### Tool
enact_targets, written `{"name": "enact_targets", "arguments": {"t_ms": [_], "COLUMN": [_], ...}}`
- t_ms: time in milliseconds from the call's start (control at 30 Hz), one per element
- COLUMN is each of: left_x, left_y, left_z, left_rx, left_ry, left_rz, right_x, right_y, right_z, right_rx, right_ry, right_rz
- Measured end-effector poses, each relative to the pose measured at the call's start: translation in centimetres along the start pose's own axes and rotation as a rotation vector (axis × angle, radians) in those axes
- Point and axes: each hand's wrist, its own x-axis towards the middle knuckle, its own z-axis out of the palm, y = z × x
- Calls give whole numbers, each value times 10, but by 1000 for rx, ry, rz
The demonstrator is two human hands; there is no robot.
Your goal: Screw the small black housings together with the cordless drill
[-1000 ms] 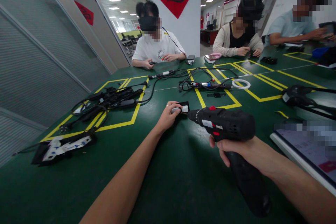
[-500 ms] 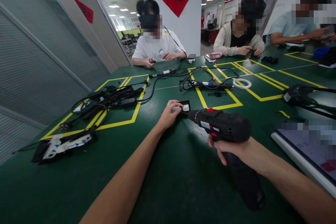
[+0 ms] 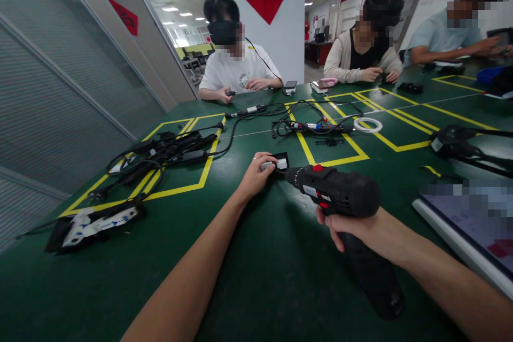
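Note:
My right hand [image 3: 352, 224] is wrapped round the grip of a black cordless drill [image 3: 340, 189] with red buttons. The drill lies level and its nose points left. Its thin bit reaches to a small black-and-silver block [image 3: 282, 161] on the green table. My left hand [image 3: 258, 173] grips that block from the left, with its fingers bent over the top. What the block is cannot be made out. Whether the bit touches it or stops just short is also too small to tell.
Tangled black cables [image 3: 172, 152] lie in a yellow-taped area at left, with a black-and-white strip [image 3: 96, 224] nearer. Ahead are a pen-like tool [image 3: 320, 127] with a cable and a white ring [image 3: 367, 125]. A tablet [image 3: 468, 235] stands at right. Several people sit across the table.
The whole view has shifted slightly. Both hands, the drill and the small block keep nearly the same places relative to one another.

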Motion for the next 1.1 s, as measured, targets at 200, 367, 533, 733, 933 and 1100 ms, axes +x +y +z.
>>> {"name": "enact_targets", "arguments": {"t_ms": [200,367,533,733,933,1100], "left_x": [0,0,1,1,2,2], "left_y": [-2,-3,-3,-5,-5,-8], "left_z": [1,1,0,-1,-2,-3], "left_rx": [15,3,1,-5,5,-18], "left_ry": [6,3,5,2,1,-2], "left_rz": [27,29,7,9,-5,-3], "right_x": [2,3,3,5,3,2], "right_y": [3,6,12,14,8,7], "right_z": [0,2,11,10,10,11], "right_rx": [-30,-33,-80,-91,-72,-63], "right_ry": [5,-1,78,62,33,23], "right_rz": [-12,-13,5,6,-35,-27]}}
